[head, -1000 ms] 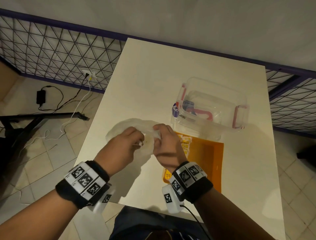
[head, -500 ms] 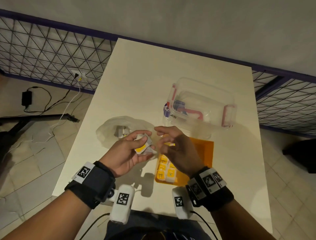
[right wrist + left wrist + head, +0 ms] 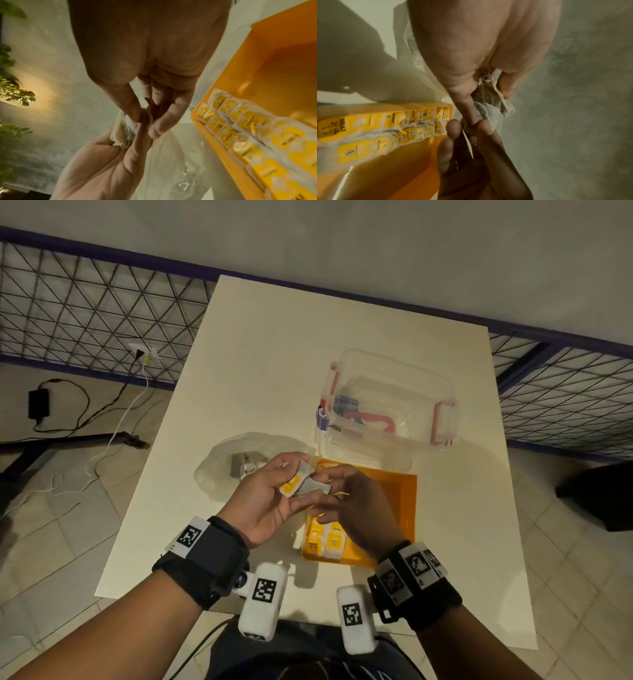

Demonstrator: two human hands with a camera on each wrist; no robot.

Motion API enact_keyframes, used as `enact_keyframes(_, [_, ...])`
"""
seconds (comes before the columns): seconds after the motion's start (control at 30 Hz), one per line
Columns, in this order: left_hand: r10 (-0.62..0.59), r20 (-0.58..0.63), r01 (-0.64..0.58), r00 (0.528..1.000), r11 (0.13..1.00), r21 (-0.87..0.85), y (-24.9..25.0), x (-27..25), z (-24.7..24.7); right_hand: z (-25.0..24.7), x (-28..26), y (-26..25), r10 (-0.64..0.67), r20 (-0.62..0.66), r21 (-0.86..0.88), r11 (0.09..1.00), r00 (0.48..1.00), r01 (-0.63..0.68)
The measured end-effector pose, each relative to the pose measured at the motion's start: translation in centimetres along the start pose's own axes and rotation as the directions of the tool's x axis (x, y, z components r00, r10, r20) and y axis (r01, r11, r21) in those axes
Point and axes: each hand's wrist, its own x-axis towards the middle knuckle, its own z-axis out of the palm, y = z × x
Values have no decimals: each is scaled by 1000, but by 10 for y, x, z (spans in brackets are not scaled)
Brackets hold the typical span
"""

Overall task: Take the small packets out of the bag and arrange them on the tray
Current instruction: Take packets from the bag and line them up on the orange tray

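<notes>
My left hand (image 3: 274, 494) is palm-up over the table beside the orange tray (image 3: 404, 494) and holds small packets (image 3: 301, 482), white with yellow labels. My right hand (image 3: 346, 494) meets it from the right and pinches one packet (image 3: 145, 115) between thumb and fingers. In the left wrist view the packets (image 3: 491, 102) sit between my left thumb and fingers, with right fingertips (image 3: 453, 129) at their lower edge. Several yellow-labelled packets (image 3: 325, 537) lie in rows at the tray's near left end. The clear plastic bag (image 3: 233, 467) lies left of the tray with packets inside.
A clear lidded container (image 3: 390, 402) with red clips stands behind the tray on the white table (image 3: 274, 354). The tray's right half (image 3: 283, 60) is bare. A wire-mesh fence (image 3: 85, 309) runs behind the table. Cables (image 3: 68, 405) lie on the floor at left.
Both hands came out of the bag toward the tray. The left hand turned palm-up holding packets, and the right hand has closed in and now pinches one of them.
</notes>
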Motion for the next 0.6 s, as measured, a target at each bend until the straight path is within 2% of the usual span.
enact_keyframes(0.17, [48, 22, -50, 999, 996, 74, 4, -3, -2, 9, -2, -8, 0, -15, 40, 999, 1000, 1])
enact_keyframes(0.3, [99, -38, -93, 994, 986, 136, 8, -4, -8, 5, 3, -5, -71, -95, -207, 977, 993, 50])
enact_keyframes(0.43, [113, -96, -96, 989, 981, 169, 9, -4, -15, -16, 5, -1, -193, -145, -350, 927, 970, 132])
enact_keyframes(0.5, [44, -95, -25, 995, 980, 196, 9, -4, -15, -27, 6, 2, -307, -117, -415, 879, 944, 234])
enact_keyframes(0.6, [-94, -58, 106, 994, 962, 251, 5, -3, -9, -36, 6, 4, -524, 43, -515, 718, 851, 468])
